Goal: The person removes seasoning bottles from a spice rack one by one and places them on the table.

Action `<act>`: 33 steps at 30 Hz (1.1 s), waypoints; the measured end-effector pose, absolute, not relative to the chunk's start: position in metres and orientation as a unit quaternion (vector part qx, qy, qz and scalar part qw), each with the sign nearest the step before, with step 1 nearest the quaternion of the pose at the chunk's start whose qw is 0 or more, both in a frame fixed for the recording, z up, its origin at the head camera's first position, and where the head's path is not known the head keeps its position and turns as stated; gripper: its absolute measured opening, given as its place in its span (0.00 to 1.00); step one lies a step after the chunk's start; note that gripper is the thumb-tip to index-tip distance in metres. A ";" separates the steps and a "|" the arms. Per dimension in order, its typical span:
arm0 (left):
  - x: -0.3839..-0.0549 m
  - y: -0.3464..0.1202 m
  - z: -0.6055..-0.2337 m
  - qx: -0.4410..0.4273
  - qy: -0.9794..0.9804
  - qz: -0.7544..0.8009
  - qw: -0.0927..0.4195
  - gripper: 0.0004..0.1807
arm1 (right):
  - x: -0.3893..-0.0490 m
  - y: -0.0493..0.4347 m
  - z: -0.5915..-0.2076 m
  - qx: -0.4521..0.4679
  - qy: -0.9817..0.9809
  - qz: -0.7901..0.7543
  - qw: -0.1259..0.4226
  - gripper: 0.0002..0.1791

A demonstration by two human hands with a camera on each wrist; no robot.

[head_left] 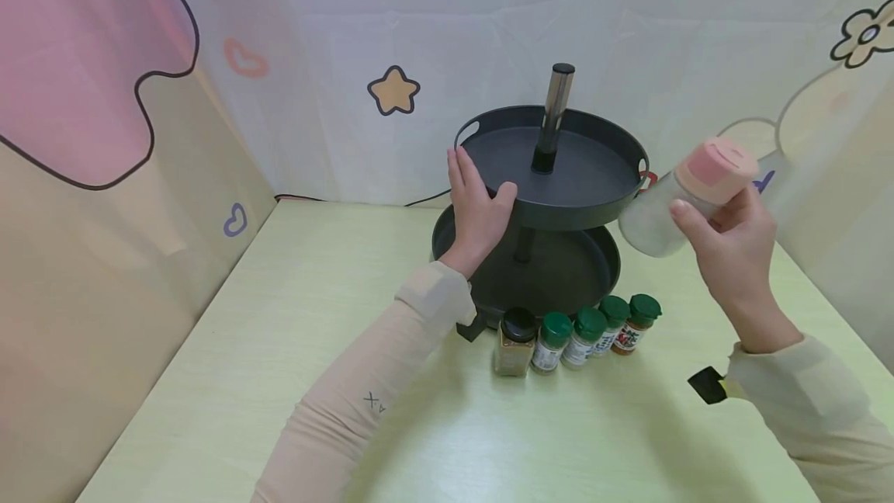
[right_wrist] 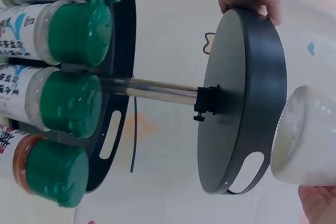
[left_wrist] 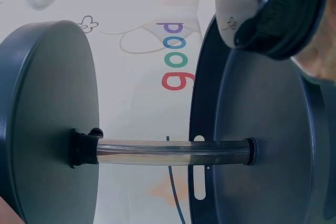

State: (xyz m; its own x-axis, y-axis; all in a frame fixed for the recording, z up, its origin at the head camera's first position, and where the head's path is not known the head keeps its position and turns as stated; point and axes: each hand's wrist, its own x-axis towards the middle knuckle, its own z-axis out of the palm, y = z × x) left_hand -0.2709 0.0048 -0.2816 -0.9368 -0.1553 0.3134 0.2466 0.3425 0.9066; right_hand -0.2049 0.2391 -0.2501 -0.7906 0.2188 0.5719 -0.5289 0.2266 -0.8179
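Observation:
At the left side of the black two-tier tray (head_left: pixel 580 212), my left hand (head_left: pixel 478 208) holds the upper tier's rim, its fingers beside the handle slot and its thumb toward the front. My right hand (head_left: pixel 740 243) grips a clear jar (head_left: pixel 653 216) with a pink lid (head_left: pixel 719 165). The jar is tilted, its base toward the right edge of the upper tier, and its contents look pale. The right wrist view shows the jar's base (right_wrist: pixel 310 135) close beside the upper tier (right_wrist: pixel 265 82). Both tiers show bare floors around the metal pole (head_left: pixel 556 103).
In front of the lower tier (head_left: pixel 531 278) stands a row of seasoning bottles: a black-capped one (head_left: pixel 515 344) at the left, then several green-capped ones (head_left: pixel 552 344). A black square patch (head_left: pixel 708 385) lies on the table by the right sleeve. A patterned cloth (head_left: pixel 335 123) hangs behind.

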 end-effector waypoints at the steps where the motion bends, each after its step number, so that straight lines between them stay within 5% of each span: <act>1: -0.271 0.005 -0.282 -0.029 -0.800 -0.573 0.176 0.43 | -0.205 0.240 -0.251 0.102 -0.726 0.608 0.305 0.23; 33: -0.271 0.006 -0.281 -0.025 -0.802 -0.569 0.178 0.43 | -0.219 0.283 -0.287 -0.028 -0.831 0.502 0.241 0.30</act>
